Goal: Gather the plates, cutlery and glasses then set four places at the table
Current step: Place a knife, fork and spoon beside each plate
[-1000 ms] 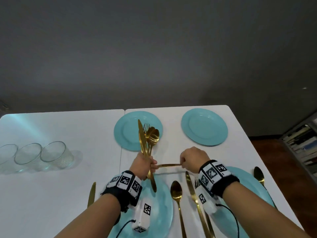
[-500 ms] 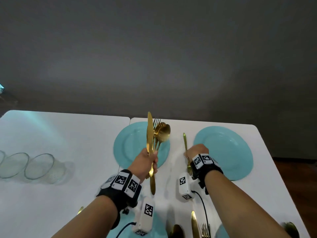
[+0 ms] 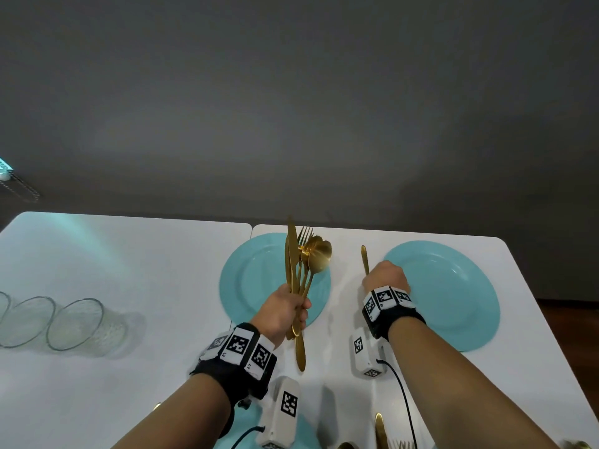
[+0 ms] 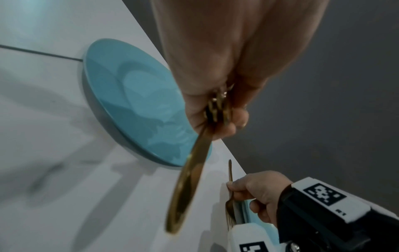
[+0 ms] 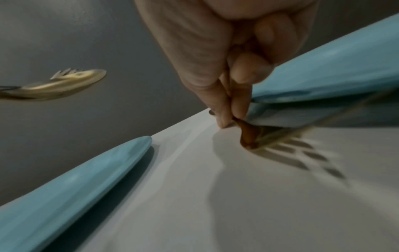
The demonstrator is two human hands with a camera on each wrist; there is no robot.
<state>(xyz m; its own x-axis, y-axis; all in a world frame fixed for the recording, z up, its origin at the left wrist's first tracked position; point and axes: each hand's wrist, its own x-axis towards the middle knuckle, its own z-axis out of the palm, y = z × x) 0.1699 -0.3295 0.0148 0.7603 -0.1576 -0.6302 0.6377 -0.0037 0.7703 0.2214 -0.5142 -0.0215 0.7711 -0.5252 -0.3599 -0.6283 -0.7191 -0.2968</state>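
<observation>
My left hand (image 3: 299,311) grips a bundle of gold cutlery (image 3: 304,264) upright over the far left teal plate (image 3: 249,286); a knife, a fork and spoons stick up from the fist. My right hand (image 3: 384,277) pinches a single gold fork (image 3: 364,259) low on the white table (image 3: 129,260), between the two far plates, just left of the far right teal plate (image 3: 444,293). In the right wrist view, thumb and fingers (image 5: 237,109) pinch the fork (image 5: 248,134) at its neck, tines toward me, its head at the tabletop. The left wrist view shows this fork (image 4: 230,204) beside the plate edge.
Three clear glasses (image 3: 74,322) stand in a row at the table's left. A near teal plate (image 3: 304,429) and more gold cutlery (image 3: 379,429) show at the bottom edge. The table's far edge lies just past the plates, and a dark wall rises behind.
My right hand took the fork from beside my left hand and carried it forward to the left of the far right plate. My left hand kept its bundle and moved slightly forward.
</observation>
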